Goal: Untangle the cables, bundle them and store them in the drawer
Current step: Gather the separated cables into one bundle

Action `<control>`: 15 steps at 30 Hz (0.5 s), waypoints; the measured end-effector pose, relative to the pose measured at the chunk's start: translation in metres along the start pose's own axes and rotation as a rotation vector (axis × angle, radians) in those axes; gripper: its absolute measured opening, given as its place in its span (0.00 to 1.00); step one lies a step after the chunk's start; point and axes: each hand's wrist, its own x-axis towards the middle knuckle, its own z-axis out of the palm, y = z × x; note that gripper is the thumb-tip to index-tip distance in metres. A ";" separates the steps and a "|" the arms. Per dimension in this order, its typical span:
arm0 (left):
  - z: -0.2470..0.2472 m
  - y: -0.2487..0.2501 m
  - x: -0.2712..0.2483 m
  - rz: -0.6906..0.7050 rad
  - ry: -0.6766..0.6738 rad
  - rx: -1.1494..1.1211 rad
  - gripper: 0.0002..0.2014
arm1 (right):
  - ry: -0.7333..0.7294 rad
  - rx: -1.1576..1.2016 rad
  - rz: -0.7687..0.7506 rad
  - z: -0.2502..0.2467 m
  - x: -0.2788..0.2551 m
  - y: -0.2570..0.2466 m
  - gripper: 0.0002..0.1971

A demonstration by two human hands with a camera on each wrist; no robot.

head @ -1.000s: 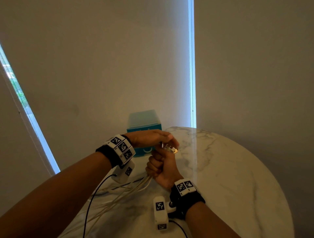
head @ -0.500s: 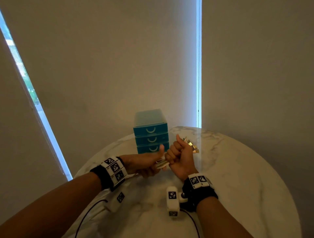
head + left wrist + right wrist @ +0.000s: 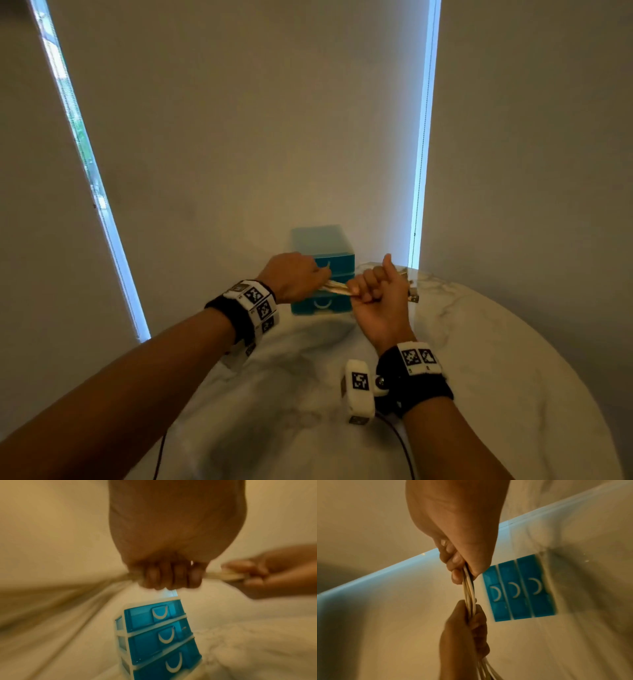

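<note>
A bundle of pale cream cables is stretched between my two hands above the marble table. My left hand is fisted round the bundle on its left part. My right hand grips it just to the right, little finger raised. Metal plug ends stick out past the right fist. Loose cable strands trail down below the left hand in the right wrist view. The blue three-drawer unit stands behind the hands, all drawers closed.
The round white marble table runs to a curved edge on the right and near side. Beige blinds with bright window gaps hang behind the drawer unit. Thin black wires from the wrist cameras cross the near tabletop.
Both hands have risen and moved toward the drawer unit. The left hand slid along the bundle, from over the right fist to beside it, pulling the cables taut off the table.
</note>
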 end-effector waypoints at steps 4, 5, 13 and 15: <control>0.028 0.036 0.000 0.172 0.022 0.257 0.15 | 0.164 -0.086 0.049 -0.025 0.009 -0.028 0.28; 0.041 0.043 0.002 0.172 -0.014 0.223 0.16 | 0.252 -0.117 0.095 -0.038 0.010 -0.031 0.27; 0.094 0.097 0.017 0.086 -0.212 0.032 0.15 | 0.602 -0.316 0.288 -0.087 0.019 -0.065 0.13; 0.095 0.094 0.023 0.062 -0.198 0.015 0.15 | 0.616 -0.340 0.298 -0.091 0.021 -0.075 0.13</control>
